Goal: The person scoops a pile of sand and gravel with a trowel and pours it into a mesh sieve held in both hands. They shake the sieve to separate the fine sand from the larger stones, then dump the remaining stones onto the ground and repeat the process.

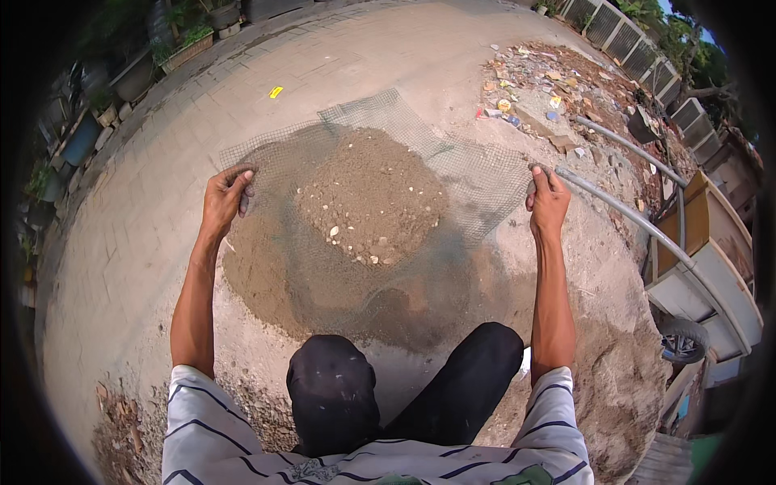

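A sheet of greenish wire mesh (489, 174) is stretched between my two hands over the ground. My left hand (229, 194) pinches its left edge, and my right hand (547, 194) grips the edge on the right. On the middle of the mesh rests a heap of brown sand (368, 190) dotted with small pale stones, most of them along its near side. Finer sand (259, 275) lies spread on the ground under and around the mesh, nearest to my knees. Part of the mesh is hidden by the heap.
Rubble and litter (558, 97) cover the ground at the far right. A grey metal pipe (626, 208) arches beside my right hand, near wooden furniture (703, 234) and a wheel (683, 340). A large sand mound (618, 388) is close on my right. Planters (187, 50) line the paved lane's far left.
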Motion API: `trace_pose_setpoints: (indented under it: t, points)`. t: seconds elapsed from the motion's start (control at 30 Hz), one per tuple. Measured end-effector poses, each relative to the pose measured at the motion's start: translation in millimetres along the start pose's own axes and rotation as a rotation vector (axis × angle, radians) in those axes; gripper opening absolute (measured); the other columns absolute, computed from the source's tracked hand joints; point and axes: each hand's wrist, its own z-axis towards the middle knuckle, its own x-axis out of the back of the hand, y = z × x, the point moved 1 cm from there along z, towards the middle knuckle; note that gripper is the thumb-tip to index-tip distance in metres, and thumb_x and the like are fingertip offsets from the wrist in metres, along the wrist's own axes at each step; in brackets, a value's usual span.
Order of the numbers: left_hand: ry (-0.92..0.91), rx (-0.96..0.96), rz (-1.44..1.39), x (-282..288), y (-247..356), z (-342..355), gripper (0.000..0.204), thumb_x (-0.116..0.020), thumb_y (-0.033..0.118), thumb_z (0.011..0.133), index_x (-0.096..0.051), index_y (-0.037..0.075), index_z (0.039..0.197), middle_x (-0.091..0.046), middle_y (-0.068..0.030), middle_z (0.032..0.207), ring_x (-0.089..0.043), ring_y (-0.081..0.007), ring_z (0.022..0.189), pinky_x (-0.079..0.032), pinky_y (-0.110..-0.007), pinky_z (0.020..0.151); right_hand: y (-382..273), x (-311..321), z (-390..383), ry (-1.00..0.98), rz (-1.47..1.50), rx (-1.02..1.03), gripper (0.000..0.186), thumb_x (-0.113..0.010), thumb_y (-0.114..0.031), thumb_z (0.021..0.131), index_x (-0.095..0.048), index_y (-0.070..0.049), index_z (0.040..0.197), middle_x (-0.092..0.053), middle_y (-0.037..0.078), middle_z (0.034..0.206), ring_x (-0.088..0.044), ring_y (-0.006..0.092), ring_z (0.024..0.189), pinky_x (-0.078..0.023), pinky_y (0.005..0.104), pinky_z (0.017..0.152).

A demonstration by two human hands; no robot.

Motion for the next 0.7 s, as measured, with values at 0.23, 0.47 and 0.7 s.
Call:
trace_pose_setpoints:
  t: [0.23,0.47,0.7]
  points:
    - [0.082,-0.066,0.014,14,-12,-9,0.022,-0.063,0.016,0.095,-0.067,-0.003,0.107,-0.057,-0.0002,0.067,-0.046,-0.0062,0.048,-0.037,-0.023,0.040,-11,-12,-24,0.002,-0.045,0.070,0.026,-0.062,-0.021,0.095,-0.067,0.002,0.108,-0.054,0.001,0.062,-0.045,0.0063,0.048,-0.034,0.0232,0.043]
    - [0.111,-0.071,0.020,26,-12,-2,0.028,-0.061,0.019,0.096,-0.065,-0.003,0.113,-0.059,-0.0014,0.071,-0.048,-0.0064,0.051,-0.039,-0.023,0.045,-9,-40,-13,0.044,-0.012,0.092,0.027,-0.063,-0.021,0.095,-0.067,0.003,0.106,-0.053,0.001,0.061,-0.046,0.0063,0.048,-0.035,0.0232,0.044]
    - [0.190,-0.079,-0.038,14,-21,-11,0.020,-0.062,0.014,0.095,-0.068,-0.001,0.107,-0.055,0.0013,0.066,-0.045,-0.0067,0.049,-0.037,-0.023,0.044,-30,-49,-17,-0.050,-0.072,0.168,0.024,-0.061,-0.017,0.096,-0.067,0.002,0.108,-0.055,0.001,0.062,-0.047,0.0060,0.048,-0.034,0.0218,0.044]
